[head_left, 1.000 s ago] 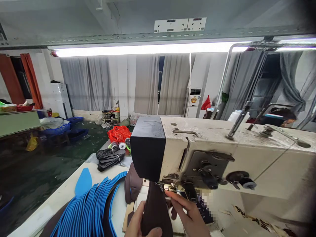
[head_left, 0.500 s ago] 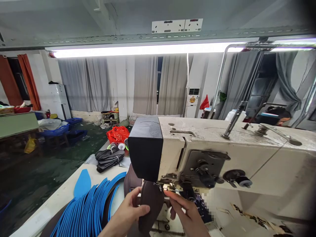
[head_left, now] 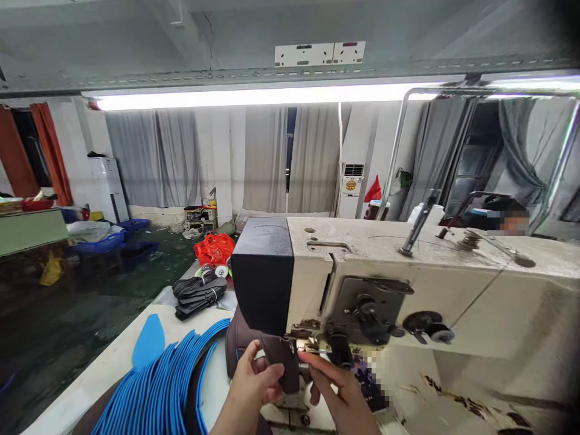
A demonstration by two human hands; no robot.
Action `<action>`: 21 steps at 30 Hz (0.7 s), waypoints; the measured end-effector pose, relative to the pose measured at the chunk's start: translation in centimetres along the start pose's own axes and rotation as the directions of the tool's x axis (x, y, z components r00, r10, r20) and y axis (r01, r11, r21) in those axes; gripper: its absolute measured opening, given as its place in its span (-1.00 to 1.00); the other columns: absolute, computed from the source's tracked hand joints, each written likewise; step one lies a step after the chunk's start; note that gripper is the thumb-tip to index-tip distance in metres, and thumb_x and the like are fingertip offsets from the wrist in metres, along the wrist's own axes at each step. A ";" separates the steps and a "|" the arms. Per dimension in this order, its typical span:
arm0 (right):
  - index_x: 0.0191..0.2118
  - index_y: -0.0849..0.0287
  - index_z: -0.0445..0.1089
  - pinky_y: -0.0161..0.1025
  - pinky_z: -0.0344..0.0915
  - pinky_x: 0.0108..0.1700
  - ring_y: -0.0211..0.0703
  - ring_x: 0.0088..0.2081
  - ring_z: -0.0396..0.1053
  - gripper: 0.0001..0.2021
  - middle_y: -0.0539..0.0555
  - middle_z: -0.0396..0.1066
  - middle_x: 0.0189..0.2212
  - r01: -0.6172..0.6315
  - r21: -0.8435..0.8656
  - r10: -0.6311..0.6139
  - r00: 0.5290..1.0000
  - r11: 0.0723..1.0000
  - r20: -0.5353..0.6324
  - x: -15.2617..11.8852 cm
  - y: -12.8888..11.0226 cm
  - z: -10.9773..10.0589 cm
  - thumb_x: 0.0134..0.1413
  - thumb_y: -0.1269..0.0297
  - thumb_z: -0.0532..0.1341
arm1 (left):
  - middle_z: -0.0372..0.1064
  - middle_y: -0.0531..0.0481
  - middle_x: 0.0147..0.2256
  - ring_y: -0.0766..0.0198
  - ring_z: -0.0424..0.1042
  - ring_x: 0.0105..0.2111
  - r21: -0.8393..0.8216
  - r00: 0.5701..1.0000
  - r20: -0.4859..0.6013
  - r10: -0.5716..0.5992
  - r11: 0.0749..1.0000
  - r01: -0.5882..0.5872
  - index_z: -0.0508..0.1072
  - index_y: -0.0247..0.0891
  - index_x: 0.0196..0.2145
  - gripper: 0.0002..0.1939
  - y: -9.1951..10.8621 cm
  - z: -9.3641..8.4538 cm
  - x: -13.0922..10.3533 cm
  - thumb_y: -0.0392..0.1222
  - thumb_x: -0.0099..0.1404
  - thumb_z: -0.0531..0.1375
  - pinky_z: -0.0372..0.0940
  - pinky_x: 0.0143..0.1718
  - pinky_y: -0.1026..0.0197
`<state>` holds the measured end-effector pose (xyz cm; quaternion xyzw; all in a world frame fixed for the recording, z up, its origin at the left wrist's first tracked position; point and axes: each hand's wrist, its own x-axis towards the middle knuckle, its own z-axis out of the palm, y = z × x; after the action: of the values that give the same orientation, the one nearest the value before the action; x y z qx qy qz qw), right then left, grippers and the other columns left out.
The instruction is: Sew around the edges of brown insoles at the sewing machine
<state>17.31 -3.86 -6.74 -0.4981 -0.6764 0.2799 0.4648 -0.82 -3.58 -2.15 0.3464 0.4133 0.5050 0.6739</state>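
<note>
Stitching seems in hand: at six o'clock, a dark-brown, smooth fabric piece (head_left: 288, 365) sits under the cream metal sewing machine (head_left: 453, 296). The left hand (head_left: 256, 379) pinches it between fingers; the right hand's (head_left: 334, 386) hold is unclear. Next likely calls for steady edge-guiding.

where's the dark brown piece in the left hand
In the head view, the dark brown piece is low, near centre, below the sewing machine's black end cover, between the left hand and right hand.
</note>
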 end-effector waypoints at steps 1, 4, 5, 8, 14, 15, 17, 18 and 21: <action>0.04 0.07 0.50 -0.35 0.40 -0.45 -0.18 -0.60 0.45 -0.44 0.03 0.48 -0.70 -0.006 0.011 0.006 1.000 1.000 0.011 0.0 0.0 0.0 0.23 -0.18 -0.03 | 0.39 0.16 -0.57 0.44 0.31 -0.65 0.001 1.000 -0.010 0.003 1.000 -0.003 0.32 -0.23 -0.27 -0.52 0.1 0.2 0.2 -0.14 -0.13 0.42 0.16 -0.63 0.41; 0.04 0.07 0.49 -0.31 0.43 -0.40 -0.17 -0.60 0.46 -0.43 0.03 0.47 -0.71 0.002 -0.007 -0.002 1.000 1.000 0.001 0.0 0.1 0.1 0.23 -0.18 -0.04 | 0.39 0.15 -0.56 0.47 0.29 -0.65 0.011 0.999 -0.025 0.021 1.000 -0.021 0.30 -0.24 -0.30 -0.57 0.4 0.5 1.0 -0.18 -0.12 0.38 0.15 -0.62 0.42; 0.04 0.07 0.49 -0.30 0.43 -0.39 -0.17 -0.60 0.45 -0.43 0.02 0.46 -0.71 0.003 -0.015 -0.003 1.000 1.000 -0.007 0.0 0.0 0.1 0.23 -0.18 -0.04 | 0.40 0.14 -0.54 0.47 0.29 -0.63 0.020 0.999 -0.026 0.030 0.999 -0.029 0.29 -0.24 -0.31 -0.58 0.5 0.6 1.3 -0.18 -0.11 0.37 0.16 -0.61 0.41; 0.05 0.08 0.48 -0.30 0.41 -0.40 -0.17 -0.60 0.45 -0.43 0.02 0.46 -0.71 0.008 -0.014 -0.009 1.000 1.000 -0.014 -0.1 0.0 0.2 0.23 -0.18 -0.04 | 0.41 0.10 -0.49 0.44 0.30 -0.59 0.047 0.998 -0.029 0.052 0.998 -0.051 0.28 -0.24 -0.32 -0.59 0.8 0.8 2.2 -0.16 -0.11 0.36 0.21 -0.55 0.37; 0.02 0.09 0.50 -0.34 0.35 -0.46 -0.20 -0.62 0.41 -0.46 0.00 0.44 -0.73 0.033 -0.032 -0.034 0.999 0.999 -0.018 0.1 0.3 0.2 0.25 -0.14 -0.03 | 0.28 0.13 -0.56 0.42 0.28 -0.58 0.063 0.997 -0.012 0.078 0.995 -0.077 0.29 -0.25 -0.45 -0.69 1.5 1.4 3.5 -0.21 -0.14 0.34 0.19 -0.53 0.34; 0.02 0.09 0.50 -0.35 0.35 -0.47 -0.20 -0.63 0.40 -0.47 -0.01 0.43 -0.74 0.039 -0.034 -0.040 0.999 0.999 -0.019 0.1 0.4 0.2 0.26 -0.13 -0.03 | 0.26 0.15 -0.57 0.41 0.27 -0.57 0.062 0.996 -0.010 0.084 0.995 -0.083 0.28 -0.24 -0.47 -0.71 1.5 1.4 3.6 -0.24 -0.15 0.32 0.19 -0.53 0.34; 0.04 0.08 0.49 -0.36 0.34 -0.49 -0.22 -0.64 0.38 -0.49 -0.02 0.41 -0.75 0.066 -0.034 -0.068 0.997 0.997 -0.047 -0.2 0.7 0.6 0.28 -0.09 -0.03 | 0.23 0.16 -0.57 0.41 0.26 -0.56 0.057 0.996 -0.009 0.094 0.994 -0.093 0.26 -0.23 -0.49 -0.73 1.5 1.5 3.7 -0.27 -0.14 0.30 0.19 -0.52 0.34; 0.06 0.08 0.47 -0.37 0.35 -0.49 -0.22 -0.63 0.39 -0.51 -0.02 0.42 -0.72 0.093 -0.045 -0.097 0.992 0.995 -0.087 -0.6 1.0 1.0 0.28 -0.06 -0.03 | 0.22 0.17 -0.57 0.41 0.25 -0.56 0.052 0.995 -0.008 0.100 0.994 -0.099 0.26 -0.22 -0.49 -0.74 1.4 1.4 3.7 -0.27 -0.13 0.29 0.19 -0.51 0.34; 0.05 0.06 0.48 -0.35 0.40 -0.46 -0.18 -0.56 0.45 -0.55 0.06 0.51 -0.55 0.163 -0.166 -0.202 0.946 0.972 -0.254 -2.3 2.1 3.3 0.26 -0.01 0.01 | 0.21 0.18 -0.55 0.42 0.24 -0.55 0.033 0.994 -0.001 0.114 0.993 -0.114 0.27 -0.21 -0.46 -0.74 1.1 1.2 3.8 -0.25 -0.10 0.29 0.20 -0.49 0.34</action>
<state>15.35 -5.05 -10.66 -0.4985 -0.6685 0.1160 0.5396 0.40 0.34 -1.52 0.3797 0.4022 0.5362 0.6376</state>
